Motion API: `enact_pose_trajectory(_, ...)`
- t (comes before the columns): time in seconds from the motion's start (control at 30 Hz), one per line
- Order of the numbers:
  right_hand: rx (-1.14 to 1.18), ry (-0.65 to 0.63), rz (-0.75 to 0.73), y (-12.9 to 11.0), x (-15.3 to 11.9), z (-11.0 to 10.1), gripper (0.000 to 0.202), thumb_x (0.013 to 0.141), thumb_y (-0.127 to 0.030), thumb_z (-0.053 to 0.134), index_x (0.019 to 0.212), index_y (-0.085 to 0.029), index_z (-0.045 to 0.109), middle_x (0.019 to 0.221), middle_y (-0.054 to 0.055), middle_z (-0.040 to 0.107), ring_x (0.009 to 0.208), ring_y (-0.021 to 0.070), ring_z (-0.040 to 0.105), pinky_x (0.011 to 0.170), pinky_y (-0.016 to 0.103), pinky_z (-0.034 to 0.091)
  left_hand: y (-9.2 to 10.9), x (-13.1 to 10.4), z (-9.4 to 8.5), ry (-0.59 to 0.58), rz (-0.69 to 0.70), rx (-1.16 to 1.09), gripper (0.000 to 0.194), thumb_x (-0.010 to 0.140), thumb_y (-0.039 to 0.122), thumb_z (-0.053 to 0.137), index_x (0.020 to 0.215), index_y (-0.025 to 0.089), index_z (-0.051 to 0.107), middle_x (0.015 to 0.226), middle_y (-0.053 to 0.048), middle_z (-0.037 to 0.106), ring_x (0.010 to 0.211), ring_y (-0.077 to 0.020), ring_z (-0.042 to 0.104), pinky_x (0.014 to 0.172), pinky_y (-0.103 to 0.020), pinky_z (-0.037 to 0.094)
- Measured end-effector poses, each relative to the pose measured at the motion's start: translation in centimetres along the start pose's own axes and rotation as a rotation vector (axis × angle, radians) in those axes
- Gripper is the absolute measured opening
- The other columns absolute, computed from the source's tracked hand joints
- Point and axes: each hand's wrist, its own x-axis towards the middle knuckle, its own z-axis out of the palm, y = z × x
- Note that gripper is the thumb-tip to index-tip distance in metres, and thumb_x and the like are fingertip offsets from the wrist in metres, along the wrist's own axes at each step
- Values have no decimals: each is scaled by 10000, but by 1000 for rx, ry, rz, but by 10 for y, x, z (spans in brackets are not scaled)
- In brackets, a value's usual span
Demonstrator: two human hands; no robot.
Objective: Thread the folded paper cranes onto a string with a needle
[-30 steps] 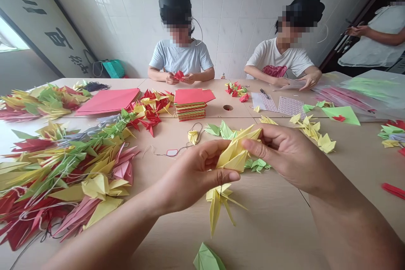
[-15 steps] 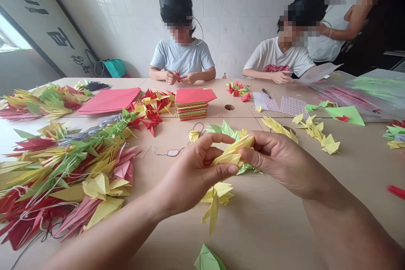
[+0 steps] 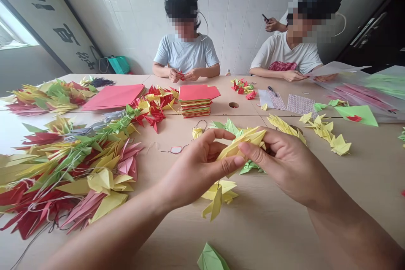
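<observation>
Between my two hands, above the table, are folded yellow paper cranes (image 3: 236, 145) pressed closely together. My left hand (image 3: 202, 164) grips their left side, thumb in front and fingers behind. The thumb of my right hand (image 3: 281, 162) presses on their right end, its fingers curled behind and partly hidden. Below my left hand a yellow paper crane (image 3: 213, 206) hangs on a dark thread, in front of other yellow folded paper (image 3: 226, 190) on the table. Green folded paper (image 3: 229, 126) lies behind my hands, partly covered by them.
Strings of colourful paper cranes (image 3: 72, 164) cover the left side. A stack of square paper (image 3: 196, 107) and red sheets (image 3: 114, 96) lie farther back. Yellow cranes (image 3: 325, 133) sit at right, a green piece (image 3: 211, 257) at the front edge. Two people sit opposite; another stands behind.
The view has shifted slightly. My hands still hold the yellow cranes, which now sit tilted a little differently. The standing person has moved left behind the seated one, with a phone in view.
</observation>
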Motion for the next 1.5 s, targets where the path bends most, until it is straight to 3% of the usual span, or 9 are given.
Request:
enact_pose_trajectory(0.13,32,7,12,2,2,0,294,833,-516,619,791,-225,601,667,-25,548,583,115,480,484,216,402,3,2,0,40,15,-17,266,802,324,722,757,150,526,675,46,539,620,-57,472,566,-174,357)
enact_pose_trajectory(0.33,112,33,-32,1,0,6,268,853,-453,623,737,-221,556,666,-28,539,587,108,491,483,202,416,4,-1,5,9,34,-31,228,846,309,671,778,160,513,683,47,525,632,-67,476,585,-183,366)
enact_pose_trajectory(0.53,251,188,-52,4,1,-2,258,873,-431,616,719,-229,567,562,-53,427,497,92,381,421,209,323,10,0,-13,-193,19,115,363,843,497,612,1038,197,556,972,-30,590,899,-161,559,789,-276,443)
enact_pose_trajectory(0.7,397,238,-29,4,1,-12,238,861,-400,648,715,-232,566,572,-55,406,518,92,360,447,225,316,6,4,-35,-379,12,420,537,720,448,755,1188,257,572,1263,-73,561,1183,-255,509,982,-352,398)
enact_pose_trajectory(0.77,444,249,-31,3,1,-13,239,854,-393,660,705,-230,570,577,-57,411,520,85,367,449,218,326,4,5,-35,-435,-38,544,588,680,395,795,1209,272,569,1231,-68,590,1165,-262,528,960,-346,416)
enact_pose_trajectory(0.87,445,264,-32,1,1,-14,223,848,-398,665,717,-235,588,591,-57,432,524,81,374,447,210,336,1,5,-28,-508,-105,666,424,776,313,708,1177,262,582,1089,-50,648,975,-213,604,814,-294,469)
enact_pose_trajectory(1.0,277,300,-80,-3,-3,-15,206,860,-396,648,734,-241,599,580,-55,454,522,83,393,445,203,344,-5,6,-20,-413,-119,713,186,893,262,522,1047,210,613,979,-40,662,804,-153,595,671,-233,454)
enact_pose_trajectory(1.2,21,319,-175,-13,-10,-16,220,871,-367,622,707,-227,581,566,-51,491,480,84,424,405,197,338,-7,5,-18,-245,-50,703,195,916,308,478,936,195,636,850,-18,639,759,-151,569,656,-239,432)
enact_pose_trajectory(1.5,-276,321,-247,-14,-10,-19,211,877,-361,600,715,-227,611,590,-37,592,505,96,511,447,200,399,-3,4,-10,-136,-161,108,137,827,281,649,877,174,579,806,-12,633,700,-127,589,633,-232,455)
